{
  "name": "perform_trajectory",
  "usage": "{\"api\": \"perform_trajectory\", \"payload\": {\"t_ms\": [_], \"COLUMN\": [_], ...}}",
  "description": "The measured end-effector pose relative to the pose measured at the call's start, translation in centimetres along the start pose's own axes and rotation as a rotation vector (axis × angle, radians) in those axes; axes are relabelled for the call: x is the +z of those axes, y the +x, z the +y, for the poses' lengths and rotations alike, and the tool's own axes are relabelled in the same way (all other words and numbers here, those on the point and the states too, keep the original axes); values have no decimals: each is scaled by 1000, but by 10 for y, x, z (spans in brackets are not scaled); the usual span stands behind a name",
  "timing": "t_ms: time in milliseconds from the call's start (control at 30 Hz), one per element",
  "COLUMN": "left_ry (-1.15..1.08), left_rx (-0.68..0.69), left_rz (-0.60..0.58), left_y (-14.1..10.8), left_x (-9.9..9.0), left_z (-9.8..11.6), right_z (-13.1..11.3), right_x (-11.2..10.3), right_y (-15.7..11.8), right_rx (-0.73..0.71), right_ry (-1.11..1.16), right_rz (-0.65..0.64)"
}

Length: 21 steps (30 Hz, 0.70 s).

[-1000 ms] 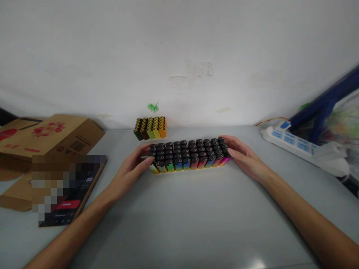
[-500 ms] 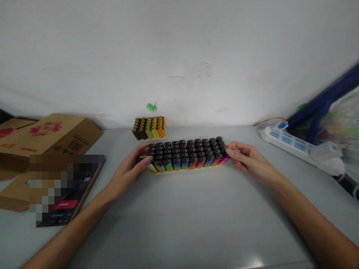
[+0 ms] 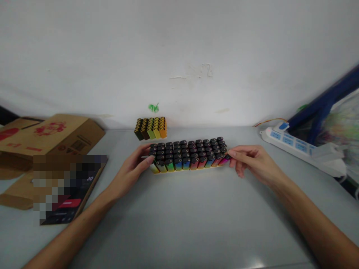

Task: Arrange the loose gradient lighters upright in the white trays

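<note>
Rows of lighters (image 3: 186, 154) with black tops and shiny rainbow-coloured bodies stand upright, packed in a block on the table. My left hand (image 3: 137, 164) is closed round the block's left end, its thumb at the front corner and its fingers partly hidden behind. At the right end, my right hand (image 3: 248, 160) pinches at the front corner, thumb and forefinger touching a pink-purple lighter (image 3: 223, 161). Its other fingers hang curled beside the block. A smaller block of metallic sleeves (image 3: 150, 129), dark to gold, stands behind to the left.
Cardboard boxes (image 3: 75, 136) lie at the left, with a dark printed panel (image 3: 84, 192) by my left forearm. A white power strip (image 3: 297, 144) lies at the right, near a blue frame (image 3: 319, 106). The white wall (image 3: 179, 45) rises behind the grey table (image 3: 182, 216).
My right hand has shifted slightly, its lower fingers opening out a little below the corner of the block. My left hand stays at the left end. The view has moved slightly.
</note>
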<state>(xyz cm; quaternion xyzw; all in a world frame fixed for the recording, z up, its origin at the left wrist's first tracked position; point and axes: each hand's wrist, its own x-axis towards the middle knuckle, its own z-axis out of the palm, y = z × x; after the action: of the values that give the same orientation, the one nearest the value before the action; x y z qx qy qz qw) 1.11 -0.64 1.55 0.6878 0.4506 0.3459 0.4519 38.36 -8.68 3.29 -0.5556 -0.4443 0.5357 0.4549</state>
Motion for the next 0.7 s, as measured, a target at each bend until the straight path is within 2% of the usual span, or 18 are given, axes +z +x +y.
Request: {"api": "perform_trajectory", "payload": {"t_ms": [200,500,600,700], "left_ry": [6,-7,-14,-14], "left_rx": [19,15,20,6], "left_rz": [-6,-12,-15,-6], "left_y": [1,0,1,1], "left_x": [1,0,0,0], "left_z": [-1,0,0,-1], "right_z": [-6,-8,-9,-9], "right_x": [5,10,10,8], "right_y": [-2,-2,-3,-5], "right_rx": [68,46,1,-124], "right_ry": [4,-43,-88,-194], "right_rz": [5,17,29,20]}}
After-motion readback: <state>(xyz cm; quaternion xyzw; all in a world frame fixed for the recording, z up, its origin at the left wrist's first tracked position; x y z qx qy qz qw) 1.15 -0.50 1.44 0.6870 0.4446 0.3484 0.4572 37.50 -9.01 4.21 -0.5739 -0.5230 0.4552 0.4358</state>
